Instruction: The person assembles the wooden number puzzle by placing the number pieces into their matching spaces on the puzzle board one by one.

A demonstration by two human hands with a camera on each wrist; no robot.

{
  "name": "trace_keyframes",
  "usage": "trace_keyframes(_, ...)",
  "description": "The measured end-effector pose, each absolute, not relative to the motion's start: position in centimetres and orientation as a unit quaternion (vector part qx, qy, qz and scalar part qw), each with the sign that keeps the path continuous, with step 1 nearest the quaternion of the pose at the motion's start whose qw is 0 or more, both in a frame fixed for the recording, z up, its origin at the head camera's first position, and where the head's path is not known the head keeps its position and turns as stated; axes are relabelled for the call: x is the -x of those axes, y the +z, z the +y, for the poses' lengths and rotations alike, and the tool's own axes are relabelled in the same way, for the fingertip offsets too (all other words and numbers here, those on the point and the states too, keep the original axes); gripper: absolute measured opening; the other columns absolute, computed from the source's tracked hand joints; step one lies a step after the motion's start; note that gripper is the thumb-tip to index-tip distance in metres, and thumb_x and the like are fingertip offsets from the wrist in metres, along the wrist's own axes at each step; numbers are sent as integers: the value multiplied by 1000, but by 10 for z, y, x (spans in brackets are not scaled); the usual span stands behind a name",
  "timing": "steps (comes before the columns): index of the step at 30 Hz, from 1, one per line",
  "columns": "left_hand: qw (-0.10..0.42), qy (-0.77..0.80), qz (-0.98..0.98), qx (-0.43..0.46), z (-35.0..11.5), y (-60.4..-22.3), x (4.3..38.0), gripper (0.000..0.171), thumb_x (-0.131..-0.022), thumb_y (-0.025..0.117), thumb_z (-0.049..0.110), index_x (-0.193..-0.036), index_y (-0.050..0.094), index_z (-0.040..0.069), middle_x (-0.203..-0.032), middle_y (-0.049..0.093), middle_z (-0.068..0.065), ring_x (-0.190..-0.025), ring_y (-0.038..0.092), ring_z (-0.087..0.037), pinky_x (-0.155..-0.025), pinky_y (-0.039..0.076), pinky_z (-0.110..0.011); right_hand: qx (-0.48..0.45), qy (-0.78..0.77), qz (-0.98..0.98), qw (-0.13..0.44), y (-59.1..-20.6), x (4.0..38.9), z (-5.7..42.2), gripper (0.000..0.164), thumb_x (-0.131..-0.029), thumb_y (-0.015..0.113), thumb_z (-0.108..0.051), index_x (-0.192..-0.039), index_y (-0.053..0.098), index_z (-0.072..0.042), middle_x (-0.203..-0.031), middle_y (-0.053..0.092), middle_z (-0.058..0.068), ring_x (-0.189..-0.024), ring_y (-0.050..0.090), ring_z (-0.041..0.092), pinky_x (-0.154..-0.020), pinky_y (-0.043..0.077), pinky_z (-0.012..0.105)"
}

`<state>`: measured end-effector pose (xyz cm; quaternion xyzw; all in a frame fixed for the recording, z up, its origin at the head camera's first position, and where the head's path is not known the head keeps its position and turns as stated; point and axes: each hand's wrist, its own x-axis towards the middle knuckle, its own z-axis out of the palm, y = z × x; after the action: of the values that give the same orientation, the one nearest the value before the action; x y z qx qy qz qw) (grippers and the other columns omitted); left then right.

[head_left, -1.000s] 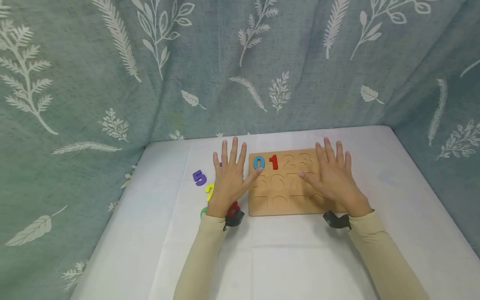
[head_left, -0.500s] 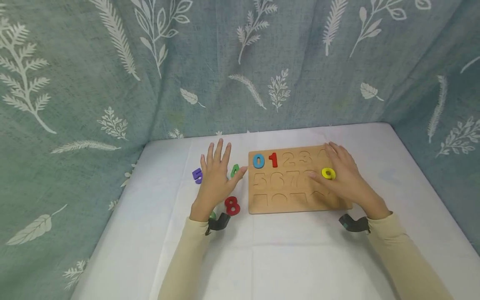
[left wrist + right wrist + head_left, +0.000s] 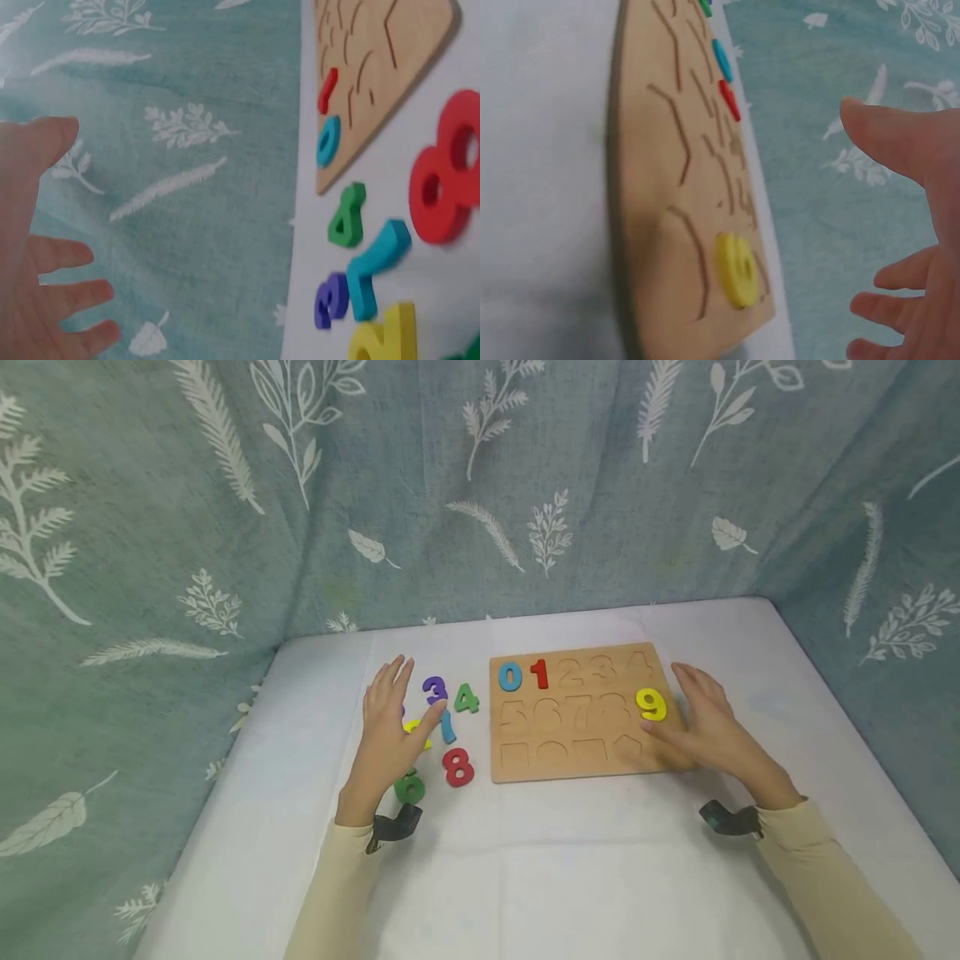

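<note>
My left hand [image 3: 388,739], fingers spread and holding nothing, hovers over the left edge of a group of loose number pieces. Around it lie a purple 3 [image 3: 434,689], a green 4 [image 3: 467,698], a blue 7 [image 3: 447,727], a red 8 [image 3: 458,767], a green 6 [image 3: 409,788] and a partly hidden yellow 2 [image 3: 386,337]. My right hand [image 3: 708,727], also holding nothing, is above the right edge of the wooden number board [image 3: 555,764], its thumb close to the yellow 9 [image 3: 651,704]. In the board's top row sit a blue 0 [image 3: 510,677] and a red 1 [image 3: 539,674].
A white cloth [image 3: 570,877] covers the table. Behind it hangs a grey-green curtain [image 3: 420,485] with white leaf prints, close to the table's far edge. Carved number and shape recesses fill the rest of the board.
Both hands have moved apart, the left one leftward and the right one rightward. More loose pieces and the yellow 9 have come into sight. The pieces on the board have stayed put.
</note>
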<state>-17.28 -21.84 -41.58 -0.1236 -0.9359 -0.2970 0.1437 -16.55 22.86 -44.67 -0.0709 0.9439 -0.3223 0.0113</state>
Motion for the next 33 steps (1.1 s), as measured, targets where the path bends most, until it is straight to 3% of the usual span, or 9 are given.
trace_keyframes(6,129,-314,-936,93,-239,-420,163,82,-98,65,47,-163,30,12,-171,24,-10,-159,19,-37,-122,22,-71,65,-315,946,29,-458,162,234,115,-87,78,-49,-162,12,9,-165,15,37,-152,13,58,-115,25,79)
trace_keyframes(15,79,-314,-945,55,-255,-428,153,85,-98,64,53,-164,29,13,-170,25,-12,-158,23,-36,-122,29,-67,59,-315,945,65,-470,158,242,122,-84,78,-55,-160,9,12,-164,11,40,-152,12,62,-114,24,80)
trace_keyframes(22,31,-298,-954,3,-272,-439,140,86,-97,62,58,-165,27,18,-169,27,-13,-157,25,-38,-118,32,-70,33,-317,941,118,-477,159,237,132,-81,78,-63,-162,2,8,-166,3,39,-153,8,61,-116,22,77)
trace_keyframes(33,-8,-290,-957,15,-284,-455,128,89,-96,62,62,-162,31,10,-161,38,-17,-150,33,-38,-118,34,-67,42,-302,946,107,-486,160,240,137,-76,82,-64,-160,5,12,-165,3,41,-152,7,62,-115,21,78)
